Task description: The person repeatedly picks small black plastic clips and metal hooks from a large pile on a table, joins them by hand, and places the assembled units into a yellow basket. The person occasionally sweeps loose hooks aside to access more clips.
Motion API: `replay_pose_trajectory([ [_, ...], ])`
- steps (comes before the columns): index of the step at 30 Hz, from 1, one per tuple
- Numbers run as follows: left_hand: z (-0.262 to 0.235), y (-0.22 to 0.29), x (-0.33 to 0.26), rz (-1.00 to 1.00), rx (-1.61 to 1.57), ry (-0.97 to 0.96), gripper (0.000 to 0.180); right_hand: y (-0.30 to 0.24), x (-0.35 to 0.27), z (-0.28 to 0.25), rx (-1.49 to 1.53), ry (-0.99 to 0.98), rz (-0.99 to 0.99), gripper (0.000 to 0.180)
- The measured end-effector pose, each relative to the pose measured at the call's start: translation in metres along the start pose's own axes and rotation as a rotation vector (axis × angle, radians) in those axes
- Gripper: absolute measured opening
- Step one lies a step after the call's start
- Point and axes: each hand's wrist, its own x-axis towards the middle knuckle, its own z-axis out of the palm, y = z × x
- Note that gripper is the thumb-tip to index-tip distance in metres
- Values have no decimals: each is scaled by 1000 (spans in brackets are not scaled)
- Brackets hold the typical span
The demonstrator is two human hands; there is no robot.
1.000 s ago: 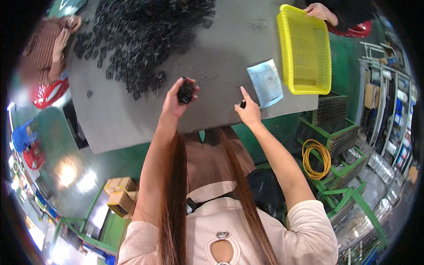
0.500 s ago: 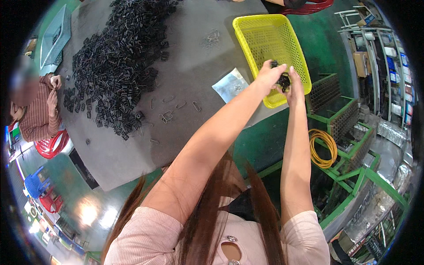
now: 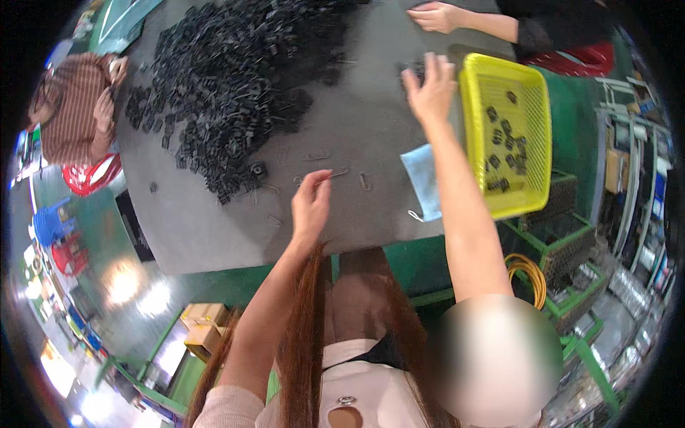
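Over the near part of the grey table, my left hand (image 3: pixel 311 208) reaches among loose wire loops (image 3: pixel 364 181), thumb and fingers slightly apart. Its fingertips are beside one loop, and the hand hides part of the cluster. My right hand (image 3: pixel 431 91) is stretched out left of the yellow basket (image 3: pixel 469 135), its fingers spread. Some small dark things by its fingertips are too blurred to name. Several black plastic buckle-like pieces (image 3: pixel 497 135) lie scattered inside the basket. A large heap of similar black pieces (image 3: pixel 221 93) covers the table's left half.
A light blue face mask (image 3: pixel 422 182) lies under my right forearm. Across the table a co-worker's hand (image 3: pixel 437 17) rests near the basket; another person in a striped top (image 3: pixel 75 107) works at the left. Green racks (image 3: pixel 556 242) and a yellow coiled hose (image 3: pixel 526 279) stand right.
Both hands have left the basket, and the black pieces they held now lie in it. My left hand moved left to the wire loops; my right hand moved past the basket's left side. The view shifted.
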Motion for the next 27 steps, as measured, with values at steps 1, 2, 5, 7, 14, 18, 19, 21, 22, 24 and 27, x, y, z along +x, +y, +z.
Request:
replay_pose_trajectory([
  [1,-24,-5,-3,-21,-16,62,19,18,13,15,-82,-10,104,63],
  [2,-47,-9,-5,-41,-30,130,17,27,19,28,-186,-35,141,61],
  [5,-101,-33,-12,-1,103,364,17,-3,9,55,-180,-100,5,53],
  [7,-116,-47,-15,67,233,488,18,-32,-17,60,-60,-136,-150,48],
  [14,-126,-78,-29,224,418,517,25,-158,-171,16,126,-397,-375,40],
  [18,-138,-66,-14,415,562,496,25,-213,-198,5,235,-421,-471,34],
  [19,-141,-62,-8,438,597,493,26,-223,-198,10,288,-434,-410,31],
  [21,-143,-51,8,489,669,477,27,-242,-186,23,389,-453,-280,25],
  [22,-143,-49,17,498,719,471,28,-257,-177,27,359,-391,-320,23],
  [24,-142,-45,35,528,811,439,30,-272,-165,35,288,-461,-345,23],
  [27,-160,-41,40,474,1031,409,30,-275,-153,42,127,-639,-364,23],
])
